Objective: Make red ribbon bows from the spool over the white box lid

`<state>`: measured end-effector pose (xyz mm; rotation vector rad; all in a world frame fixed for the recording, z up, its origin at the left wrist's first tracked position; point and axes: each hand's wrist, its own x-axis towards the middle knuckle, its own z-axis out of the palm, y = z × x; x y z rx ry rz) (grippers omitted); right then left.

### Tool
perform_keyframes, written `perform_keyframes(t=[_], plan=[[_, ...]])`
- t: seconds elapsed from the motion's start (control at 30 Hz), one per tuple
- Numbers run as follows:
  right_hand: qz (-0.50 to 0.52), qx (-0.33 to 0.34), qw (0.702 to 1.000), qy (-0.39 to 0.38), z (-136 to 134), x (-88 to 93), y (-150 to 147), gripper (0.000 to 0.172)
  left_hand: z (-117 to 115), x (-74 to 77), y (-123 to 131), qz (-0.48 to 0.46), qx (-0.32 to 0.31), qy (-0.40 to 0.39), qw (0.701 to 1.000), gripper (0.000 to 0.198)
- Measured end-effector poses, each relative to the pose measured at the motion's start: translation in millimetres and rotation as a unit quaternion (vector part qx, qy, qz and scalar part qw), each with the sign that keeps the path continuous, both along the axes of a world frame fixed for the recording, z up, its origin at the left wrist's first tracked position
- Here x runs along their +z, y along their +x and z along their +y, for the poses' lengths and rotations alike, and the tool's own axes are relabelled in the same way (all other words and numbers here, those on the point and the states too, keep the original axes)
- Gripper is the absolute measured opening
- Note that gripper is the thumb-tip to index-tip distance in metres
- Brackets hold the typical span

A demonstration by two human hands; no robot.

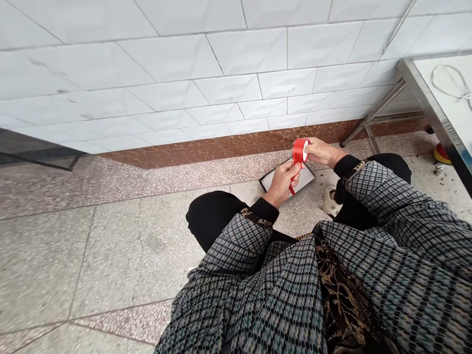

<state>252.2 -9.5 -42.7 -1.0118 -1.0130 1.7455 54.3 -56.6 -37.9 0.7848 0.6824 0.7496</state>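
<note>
A roll of red tape (298,151) with a white core is held up in front of me, above the floor. My right hand (321,151) grips the roll from its right side, fingers at the core. Pinched in my left hand (283,182) is the loose red strip that comes down from the roll, and its end hangs below the fingers. Beneath both hands a flat, white, dark-edged rectangular object (307,177) lies on the floor, partly covered by my left hand and the tape. I cannot tell what it is.
A metal-framed table (424,93) stands at the right, with a white cable (448,81) on top. Under it sits a red and yellow object (441,154). The white tiled wall (250,88) rises ahead. A dark panel (33,152) is at the left. My knees flank the hands.
</note>
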Motion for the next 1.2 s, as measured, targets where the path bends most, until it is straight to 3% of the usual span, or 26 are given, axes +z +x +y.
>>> perform_keyframes(t=[0.2,0.33,0.5,0.77,0.97,1.07,1.13,1.2], plan=[[0.056,-0.003,0.998,-0.022,3,-6.5,-3,0.034,-1,4.1,4,0.017,0.025,-0.022,0.999,0.053],[0.089,-0.012,0.995,-0.041,0,-8.6,-10,0.029,-2,2.5,7,0.055,0.100,-0.033,0.993,0.049],[0.125,-0.016,0.989,-0.075,-2,-10.7,-23,0.024,4,-3.8,10,0.065,0.184,0.014,0.981,0.046],[0.156,-0.004,0.983,-0.096,0,-7.4,-37,0.025,24,-14.4,-2,0.000,0.104,0.014,0.994,0.068],[0.100,-0.034,0.985,-0.138,4,4.4,-43,0.021,33,-5.6,-6,-0.020,0.092,-0.029,0.995,0.062],[0.011,-0.040,0.996,-0.082,13,11.1,-34,0.031,37,4.8,-10,-0.004,0.088,-0.055,0.995,0.055],[-0.092,-0.029,0.995,0.009,23,15.7,-22,0.043,41,11.6,-14,0.018,0.074,-0.069,0.995,0.056],[-0.208,0.025,0.969,0.131,34,20.9,-7,0.058,45,16.6,-18,0.043,0.043,-0.075,0.995,0.059]])
